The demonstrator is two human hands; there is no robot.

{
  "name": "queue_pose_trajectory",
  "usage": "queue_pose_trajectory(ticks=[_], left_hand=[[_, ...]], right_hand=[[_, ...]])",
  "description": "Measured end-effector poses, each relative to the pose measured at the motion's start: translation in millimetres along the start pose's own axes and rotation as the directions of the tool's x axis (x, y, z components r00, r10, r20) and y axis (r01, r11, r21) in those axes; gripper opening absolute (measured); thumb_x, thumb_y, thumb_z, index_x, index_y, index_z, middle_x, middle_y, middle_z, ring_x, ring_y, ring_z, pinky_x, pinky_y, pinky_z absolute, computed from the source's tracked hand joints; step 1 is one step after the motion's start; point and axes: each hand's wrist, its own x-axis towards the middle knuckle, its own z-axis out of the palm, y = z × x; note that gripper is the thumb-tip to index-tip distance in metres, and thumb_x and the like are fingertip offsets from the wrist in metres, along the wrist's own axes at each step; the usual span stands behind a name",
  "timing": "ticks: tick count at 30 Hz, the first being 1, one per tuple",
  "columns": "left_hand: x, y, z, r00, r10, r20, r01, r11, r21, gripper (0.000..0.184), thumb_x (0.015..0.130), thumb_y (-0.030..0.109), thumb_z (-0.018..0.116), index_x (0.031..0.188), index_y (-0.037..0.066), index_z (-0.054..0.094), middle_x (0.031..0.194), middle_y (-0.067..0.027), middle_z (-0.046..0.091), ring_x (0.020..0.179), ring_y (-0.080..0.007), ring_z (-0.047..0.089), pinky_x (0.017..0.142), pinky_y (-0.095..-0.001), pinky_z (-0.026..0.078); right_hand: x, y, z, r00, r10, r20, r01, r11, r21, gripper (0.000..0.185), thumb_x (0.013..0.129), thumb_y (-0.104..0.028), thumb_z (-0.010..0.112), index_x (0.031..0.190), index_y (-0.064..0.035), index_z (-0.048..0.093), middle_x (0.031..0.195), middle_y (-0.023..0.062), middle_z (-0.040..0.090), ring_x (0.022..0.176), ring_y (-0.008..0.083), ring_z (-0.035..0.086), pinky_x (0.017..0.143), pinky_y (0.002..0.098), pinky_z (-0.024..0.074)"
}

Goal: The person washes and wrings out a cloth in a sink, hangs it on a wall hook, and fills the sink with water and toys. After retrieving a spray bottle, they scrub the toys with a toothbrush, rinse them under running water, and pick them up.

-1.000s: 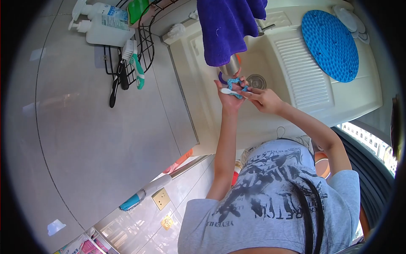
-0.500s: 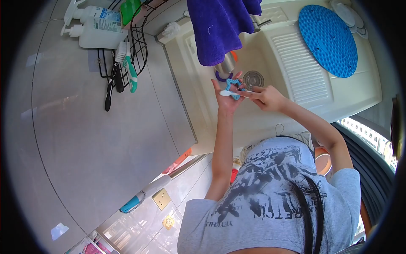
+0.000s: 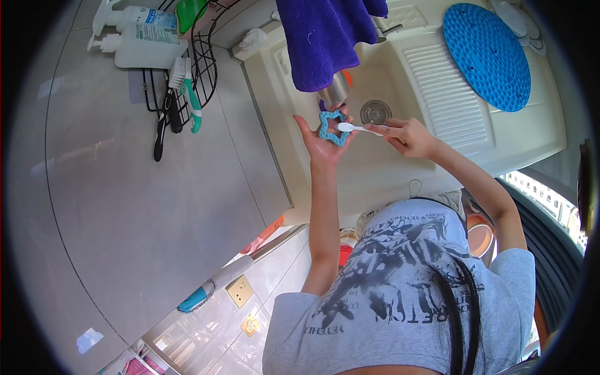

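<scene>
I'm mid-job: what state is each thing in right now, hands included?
Left hand: open, palm up
Blue star ring: resting on the left palm
Right hand: closed on the white brush
White brush: held, head at the blue star ring, contact unclear
Purple towel: hanging
Tap: partly hidden, running or not unclear
Sink drain: uncovered
Blue mat: spread out, untouched

A light-blue, star-shaped ring with a bumpy surface and an open middle lies on the upturned left palm, toward 1 o'clock from the view's centre. A white toothbrush is held in the right hand, its oval head over the ring's 3 o'clock side, its slim handle running out toward 3 o'clock; contact cannot be told
</scene>
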Motion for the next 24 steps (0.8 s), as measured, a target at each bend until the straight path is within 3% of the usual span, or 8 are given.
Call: queue_pose_trajectory(ticks=[3, 6, 9, 15, 18, 19, 22, 24], left_hand=[[-2, 1, 11, 1.000, 0.007, 0.023, -0.005, 0.998, -0.055, 0.092, 0.071, 0.080, 0.035, 0.112, -0.001, 0.051, 0.102, -0.0104, 0.049, 0.086, -0.0225, 0.047, 0.069, -0.0361, 0.045], [-3, 0, 23, 0.997, 0.078, 0.028, -0.079, 0.996, 0.039, 0.106, 0.069, 0.082, 0.036, 0.123, -0.010, 0.038, 0.105, -0.0114, 0.044, 0.088, -0.0194, 0.043, 0.073, -0.0387, 0.044], [-3, 0, 34, 0.995, 0.101, 0.007, -0.101, 0.994, 0.028, 0.103, 0.068, 0.083, 0.035, 0.114, -0.009, 0.042, 0.102, -0.0099, 0.044, 0.085, -0.0182, 0.041, 0.064, -0.0345, 0.039], [13, -8, 17, 0.981, 0.058, 0.185, -0.056, 0.998, -0.018, 0.093, 0.069, 0.082, 0.035, 0.104, -0.003, 0.046, 0.100, -0.0085, 0.044, 0.082, -0.0178, 0.041, 0.061, -0.0344, 0.034], [10, -3, 20, 0.948, 0.303, -0.098, -0.310, 0.948, -0.074, 0.088, 0.069, 0.083, 0.030, 0.103, 0.004, 0.048, 0.083, -0.0083, 0.051, 0.075, -0.0176, 0.044, 0.060, -0.0333, 0.036], [9, -7, 16, 0.932, 0.323, -0.164, -0.331, 0.943, -0.025, 0.083, 0.071, 0.082, 0.031, 0.104, 0.007, 0.049, 0.085, -0.0071, 0.050, 0.075, -0.0177, 0.044, 0.060, -0.0335, 0.036], [15, -31, -4, 0.926, 0.348, -0.149, -0.321, 0.930, 0.179, 0.080, 0.073, 0.080, 0.032, 0.106, 0.009, 0.050, 0.089, -0.0062, 0.050, 0.075, -0.0181, 0.045, 0.059, -0.0350, 0.036], [15, -24, -19, 0.922, 0.366, -0.130, -0.365, 0.931, 0.032, 0.073, 0.077, 0.071, 0.036, 0.112, 0.009, 0.051, 0.093, -0.0053, 0.049, 0.077, -0.0179, 0.045, 0.058, -0.0347, 0.036]], right_hand=[[0, -8, 0, 1.000, 0.011, -0.030, -0.009, 0.999, 0.041, 0.053, 0.079, -0.004, 0.054, 0.128, -0.0218, 0.048, 0.068, 0.0080, 0.048, 0.052, 0.0274, 0.050, 0.048, 0.0384, 0.0392], [-5, -17, 2, 0.998, 0.028, -0.048, -0.024, 0.997, 0.079, 0.053, 0.080, -0.006, 0.055, 0.129, -0.0243, 0.047, 0.068, 0.0071, 0.047, 0.052, 0.0262, 0.049, 0.047, 0.0373, 0.0393], [-9, -28, 4, 0.999, 0.021, -0.047, -0.018, 0.998, 0.061, 0.054, 0.077, -0.002, 0.055, 0.128, -0.0211, 0.049, 0.066, 0.0071, 0.048, 0.051, 0.0250, 0.049, 0.046, 0.0358, 0.0394], [1, -42, 21, 0.986, 0.009, -0.166, -0.021, 0.997, -0.068, 0.055, 0.077, -0.003, 0.056, 0.128, -0.0229, 0.049, 0.066, 0.0050, 0.048, 0.050, 0.0232, 0.049, 0.044, 0.0343, 0.0395], [-6, -42, 28, 0.988, 0.100, -0.117, -0.102, 0.995, -0.013, 0.053, 0.078, -0.005, 0.056, 0.127, -0.0243, 0.048, 0.066, 0.0050, 0.048, 0.051, 0.0232, 0.050, 0.044, 0.0342, 0.0406], [-9, -42, 28, 0.987, 0.135, -0.086, -0.133, 0.991, 0.019, 0.053, 0.078, -0.006, 0.056, 0.127, -0.0242, 0.049, 0.066, 0.0054, 0.048, 0.051, 0.0235, 0.051, 0.045, 0.0344, 0.0411], [12, -44, 37, 0.972, 0.160, -0.174, -0.157, 0.987, 0.030, 0.051, 0.079, -0.004, 0.055, 0.126, -0.0206, 0.049, 0.067, 0.0083, 0.049, 0.052, 0.0257, 0.051, 0.048, 0.0368, 0.0413], [12, -33, 39, 0.979, 0.187, -0.080, -0.180, 0.979, 0.092, 0.051, 0.079, -0.006, 0.055, 0.127, -0.0226, 0.049, 0.072, 0.0092, 0.054, 0.057, 0.0277, 0.055, 0.052, 0.0384, 0.0437]])
